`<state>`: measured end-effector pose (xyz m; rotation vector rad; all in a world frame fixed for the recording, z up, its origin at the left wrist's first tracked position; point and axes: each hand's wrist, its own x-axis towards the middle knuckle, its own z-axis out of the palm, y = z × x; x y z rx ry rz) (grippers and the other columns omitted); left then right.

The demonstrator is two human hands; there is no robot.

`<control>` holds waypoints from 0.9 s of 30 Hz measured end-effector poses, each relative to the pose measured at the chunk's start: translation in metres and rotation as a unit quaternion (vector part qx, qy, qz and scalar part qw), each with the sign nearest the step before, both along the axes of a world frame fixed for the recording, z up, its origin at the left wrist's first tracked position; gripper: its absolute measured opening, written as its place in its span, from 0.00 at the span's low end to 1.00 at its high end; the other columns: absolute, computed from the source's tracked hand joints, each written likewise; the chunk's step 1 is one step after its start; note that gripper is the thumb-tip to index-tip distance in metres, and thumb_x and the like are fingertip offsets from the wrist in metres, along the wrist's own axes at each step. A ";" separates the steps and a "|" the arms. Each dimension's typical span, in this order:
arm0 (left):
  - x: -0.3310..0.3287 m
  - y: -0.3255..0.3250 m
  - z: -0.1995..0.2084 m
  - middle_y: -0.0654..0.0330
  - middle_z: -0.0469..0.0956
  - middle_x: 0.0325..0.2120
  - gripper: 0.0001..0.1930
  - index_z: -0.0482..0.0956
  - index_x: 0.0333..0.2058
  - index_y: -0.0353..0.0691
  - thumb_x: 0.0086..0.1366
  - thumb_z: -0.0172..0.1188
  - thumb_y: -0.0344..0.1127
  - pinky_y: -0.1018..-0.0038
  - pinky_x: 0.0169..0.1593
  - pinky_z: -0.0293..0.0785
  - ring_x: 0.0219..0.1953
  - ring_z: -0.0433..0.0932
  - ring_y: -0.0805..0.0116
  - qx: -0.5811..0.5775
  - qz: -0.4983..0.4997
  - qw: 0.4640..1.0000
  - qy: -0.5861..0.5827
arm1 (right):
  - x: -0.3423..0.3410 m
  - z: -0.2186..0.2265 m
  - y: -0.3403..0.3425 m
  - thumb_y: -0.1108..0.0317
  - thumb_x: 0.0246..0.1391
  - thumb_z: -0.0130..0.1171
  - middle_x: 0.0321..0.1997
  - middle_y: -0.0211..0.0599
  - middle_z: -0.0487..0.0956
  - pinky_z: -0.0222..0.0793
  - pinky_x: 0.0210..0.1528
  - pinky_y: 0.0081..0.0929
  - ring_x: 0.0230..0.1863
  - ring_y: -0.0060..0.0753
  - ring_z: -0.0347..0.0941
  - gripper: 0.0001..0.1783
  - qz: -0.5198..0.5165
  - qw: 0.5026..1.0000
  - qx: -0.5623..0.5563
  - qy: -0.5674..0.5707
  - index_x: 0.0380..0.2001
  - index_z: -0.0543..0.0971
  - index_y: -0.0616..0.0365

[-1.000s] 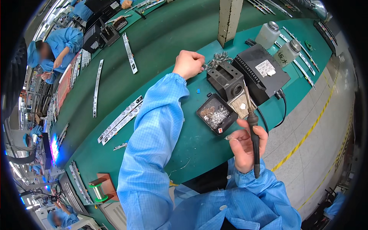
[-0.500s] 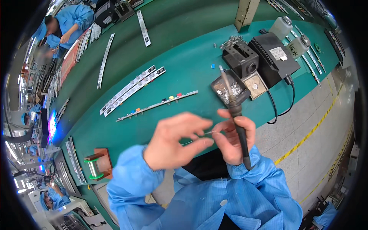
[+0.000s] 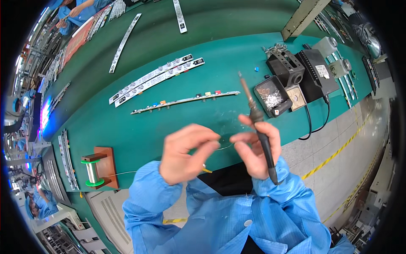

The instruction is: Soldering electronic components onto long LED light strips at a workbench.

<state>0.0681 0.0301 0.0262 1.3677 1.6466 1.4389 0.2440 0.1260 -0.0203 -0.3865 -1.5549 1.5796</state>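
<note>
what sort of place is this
Probably an electronics assembly workshop: the right hand holds a soldering iron, a wire spool stands on the green bench, and strip-shaped circuit boards lie there.

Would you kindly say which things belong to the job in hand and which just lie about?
Likely in the job:
soldering iron in the right hand
thin wire between the hands
wire spool

Apparently lying about:
small blue piece
two bottles

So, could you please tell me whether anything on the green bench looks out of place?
Perhaps: a tiny blue piece lies alone on the bench, left of the black holder and apart from the heaped metal parts, as if dropped.
</note>
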 end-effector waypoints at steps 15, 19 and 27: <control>-0.105 0.016 -0.050 0.54 0.76 0.32 0.06 0.79 0.35 0.35 0.58 0.60 0.23 0.68 0.36 0.73 0.32 0.77 0.57 -0.064 0.093 0.949 0.294 | -0.048 -0.006 0.069 0.87 0.48 0.53 0.46 0.50 0.77 0.73 0.44 0.32 0.44 0.55 0.76 0.24 -0.130 0.891 0.357 -0.249 0.50 0.73 0.57; -0.090 0.000 -0.049 0.54 0.76 0.31 0.06 0.80 0.35 0.34 0.58 0.59 0.21 0.72 0.34 0.74 0.31 0.78 0.62 -0.110 0.092 0.973 0.180 | -0.023 -0.003 0.057 0.88 0.47 0.55 0.48 0.53 0.77 0.74 0.45 0.32 0.45 0.52 0.78 0.21 -0.091 0.902 0.358 -0.226 0.46 0.75 0.60; -0.070 -0.014 -0.050 0.55 0.77 0.32 0.06 0.80 0.35 0.33 0.59 0.59 0.20 0.77 0.33 0.75 0.29 0.77 0.69 -0.072 0.090 0.975 0.189 | 0.003 -0.027 0.044 0.90 0.46 0.58 0.51 0.57 0.77 0.74 0.47 0.28 0.44 0.37 0.79 0.26 -0.090 0.952 0.255 -0.143 0.49 0.71 0.61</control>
